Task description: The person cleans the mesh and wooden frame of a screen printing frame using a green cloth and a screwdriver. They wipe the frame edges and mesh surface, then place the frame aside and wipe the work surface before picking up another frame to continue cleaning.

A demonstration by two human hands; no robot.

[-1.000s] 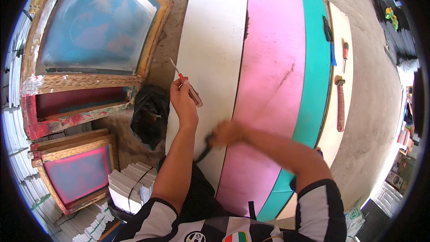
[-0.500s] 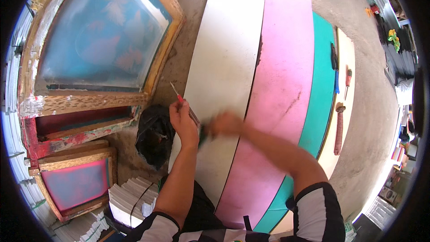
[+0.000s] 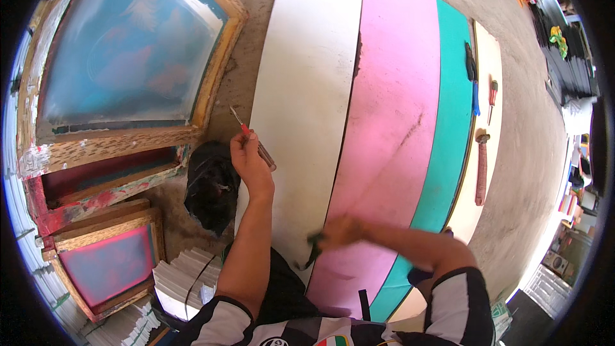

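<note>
My left hand point(image 3: 252, 161) is closed round a red-handled screwdriver point(image 3: 245, 129), its metal tip pointing up and away over the left edge of the white sheet point(image 3: 304, 90). Blurred by motion, my right hand point(image 3: 343, 234) grips a small dark green thing point(image 3: 312, 251) whose kind I cannot make out. That hand is low over the border between the white sheet and the pink sheet point(image 3: 391, 102). A crumpled black plastic bag point(image 3: 213, 186) lies just left of my left forearm.
Right of the pink sheet are a green strip point(image 3: 448, 90) and a cream strip point(image 3: 490, 51). They bear a screwdriver point(image 3: 492, 93), a hammer point(image 3: 482, 170) and a black-and-blue tool point(image 3: 475, 97). Wooden-framed screens point(image 3: 128, 141) and stacked white pieces point(image 3: 182, 282) stand on the left.
My right hand has swung down and toward me with the dark green thing. My left hand keeps its hold on the screwdriver. The whole view has shifted slightly.
</note>
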